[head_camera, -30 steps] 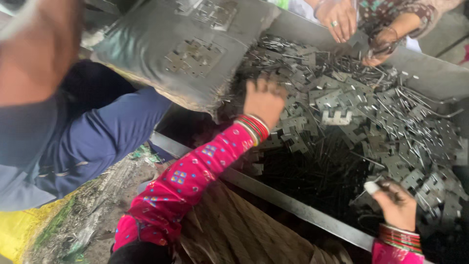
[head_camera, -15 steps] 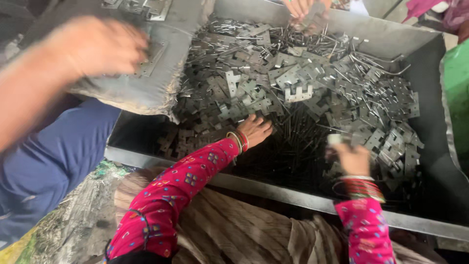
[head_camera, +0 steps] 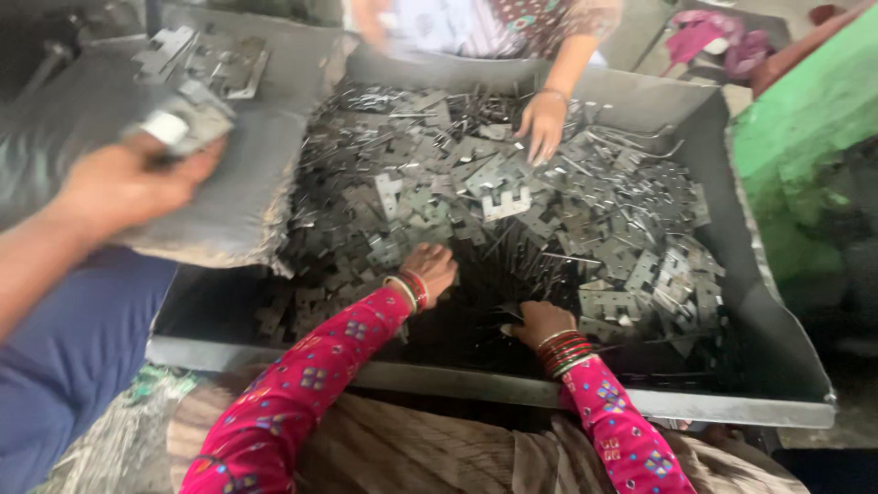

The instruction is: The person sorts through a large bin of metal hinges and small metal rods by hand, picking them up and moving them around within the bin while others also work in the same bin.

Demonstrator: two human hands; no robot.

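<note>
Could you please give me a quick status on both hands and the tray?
Left hand and right hand down in metal plates; grip unclear. Co-worker's hand at tray far side.

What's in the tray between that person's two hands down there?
In the head view, between the left hand and the right hand lies a dark stretch of the metal tray, strewn with thin metal pins and a few flat metal plates.

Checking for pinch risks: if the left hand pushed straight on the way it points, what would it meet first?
Probably the heap of flat metal plates just beyond the left hand, in the tray; depth is unclear.
</note>
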